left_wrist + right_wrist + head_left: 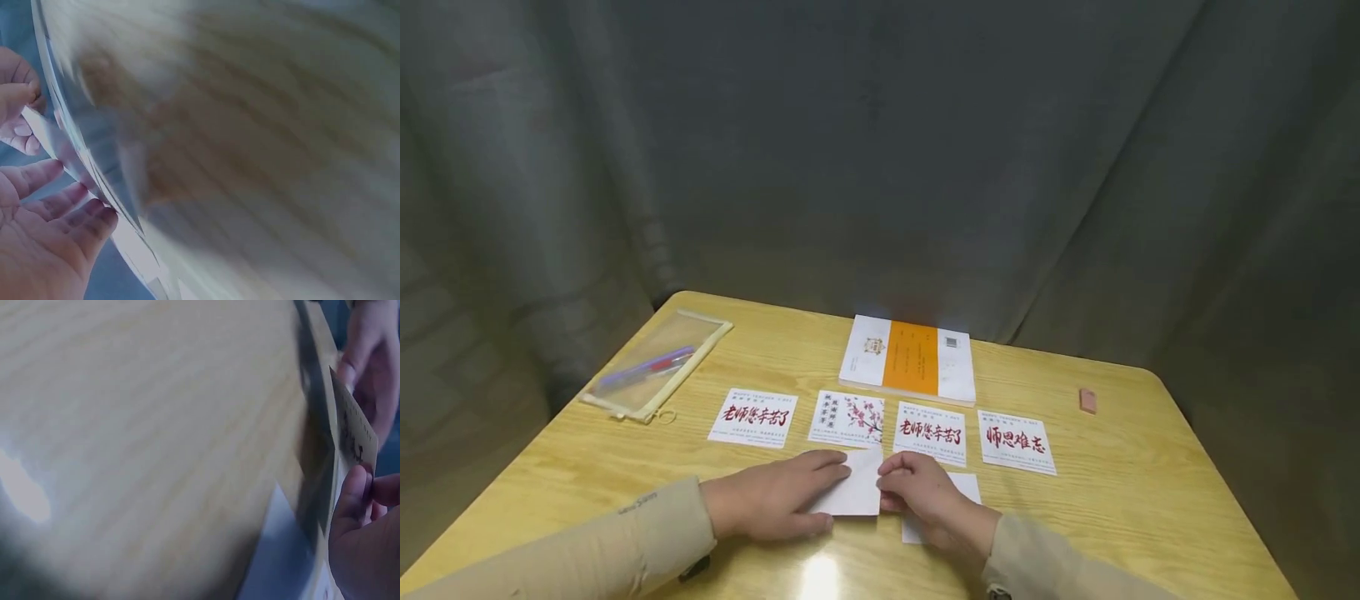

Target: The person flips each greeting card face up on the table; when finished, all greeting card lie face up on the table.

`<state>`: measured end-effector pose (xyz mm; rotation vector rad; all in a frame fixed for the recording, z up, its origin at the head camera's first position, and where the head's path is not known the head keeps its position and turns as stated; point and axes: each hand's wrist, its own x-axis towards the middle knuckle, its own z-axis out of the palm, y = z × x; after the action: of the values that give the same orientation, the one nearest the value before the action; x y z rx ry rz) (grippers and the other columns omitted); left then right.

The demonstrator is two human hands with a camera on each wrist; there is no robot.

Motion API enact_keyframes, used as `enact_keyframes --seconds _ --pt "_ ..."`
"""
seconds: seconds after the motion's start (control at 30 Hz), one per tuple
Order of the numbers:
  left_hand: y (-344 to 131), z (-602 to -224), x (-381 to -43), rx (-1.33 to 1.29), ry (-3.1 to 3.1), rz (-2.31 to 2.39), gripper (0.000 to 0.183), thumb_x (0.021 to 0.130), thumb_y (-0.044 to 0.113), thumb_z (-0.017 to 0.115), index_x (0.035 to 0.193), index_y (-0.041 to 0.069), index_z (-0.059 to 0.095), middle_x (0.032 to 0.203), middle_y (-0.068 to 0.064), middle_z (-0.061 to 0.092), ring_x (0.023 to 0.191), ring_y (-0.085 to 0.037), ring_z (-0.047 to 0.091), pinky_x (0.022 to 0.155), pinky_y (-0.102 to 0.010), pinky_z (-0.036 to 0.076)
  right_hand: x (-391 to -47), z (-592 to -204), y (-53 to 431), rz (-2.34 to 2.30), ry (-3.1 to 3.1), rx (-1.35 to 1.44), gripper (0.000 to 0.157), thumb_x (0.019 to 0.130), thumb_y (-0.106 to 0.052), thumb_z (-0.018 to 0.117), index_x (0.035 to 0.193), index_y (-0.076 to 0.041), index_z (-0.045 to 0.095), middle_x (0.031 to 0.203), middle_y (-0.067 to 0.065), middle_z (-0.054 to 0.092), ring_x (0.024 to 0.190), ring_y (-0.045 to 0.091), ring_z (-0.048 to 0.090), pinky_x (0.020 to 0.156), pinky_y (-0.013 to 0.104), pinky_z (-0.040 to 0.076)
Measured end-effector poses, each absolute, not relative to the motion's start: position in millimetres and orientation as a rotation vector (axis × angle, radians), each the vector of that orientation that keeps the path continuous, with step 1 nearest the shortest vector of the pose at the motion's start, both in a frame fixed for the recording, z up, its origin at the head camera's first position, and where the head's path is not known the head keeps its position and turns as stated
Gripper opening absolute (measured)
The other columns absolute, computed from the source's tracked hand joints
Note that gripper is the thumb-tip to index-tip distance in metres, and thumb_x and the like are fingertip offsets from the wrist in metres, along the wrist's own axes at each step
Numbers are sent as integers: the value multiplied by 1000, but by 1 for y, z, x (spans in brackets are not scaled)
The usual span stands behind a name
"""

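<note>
A white card (853,483) is held between my two hands, its blank side up in the head view. Dark print shows on the card's other face (355,434) in the right wrist view. At its right edge my right hand (925,492) pinches it between thumb and fingers. On the left, my left hand (775,493) touches the card with fingers stretched out, seen palm-on in the left wrist view. Another white card (964,485) lies blank side up, partly hidden under my right hand. Behind my hands, a card with plum blossoms (847,418) lies on the table.
Cards with red lettering lie in the same row: one at left (752,417), one at centre right (931,432), one at right (1017,443). A white-and-orange book (908,357) lies behind them. A mesh pen pouch (658,367) is far left, a pink eraser (1087,401) right.
</note>
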<state>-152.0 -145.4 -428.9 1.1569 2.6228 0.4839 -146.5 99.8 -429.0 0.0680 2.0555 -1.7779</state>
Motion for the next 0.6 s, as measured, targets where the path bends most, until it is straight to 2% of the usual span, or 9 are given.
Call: enact_keyframes --seconds 0.17,0.37,0.5,0.6 --pt "-156 -427 -156 1286 2753 391 57 98 28 68 147 4 54 151 -12 50 138 -27 49 114 -42 41 -156 -423 116 -1878 2010 139 11 93 3 62 104 7 62 87 7 61 72 12 61 68 22 58" --pt "-162 -427 -167 1477 2955 518 30 93 2 66 124 1 69 124 -10 68 115 -25 65 101 -40 54 -160 -421 130 -1989 1872 169 9 95 3 62 104 4 63 92 7 61 80 14 61 72 23 58" --pt "-162 -427 -173 1463 2984 673 20 93 -2 64 111 3 72 111 -7 72 106 -23 68 96 -40 56 -160 -420 132 -1998 1828 154 12 96 0 63 108 4 65 92 7 62 80 13 62 74 22 59" --pt "-161 -428 -174 1399 2992 758 16 94 -2 64 108 3 72 108 -6 73 105 -24 69 96 -42 56 -161 -419 132 -2015 1799 162 17 99 -3 61 112 7 64 92 7 65 80 12 63 75 22 59"
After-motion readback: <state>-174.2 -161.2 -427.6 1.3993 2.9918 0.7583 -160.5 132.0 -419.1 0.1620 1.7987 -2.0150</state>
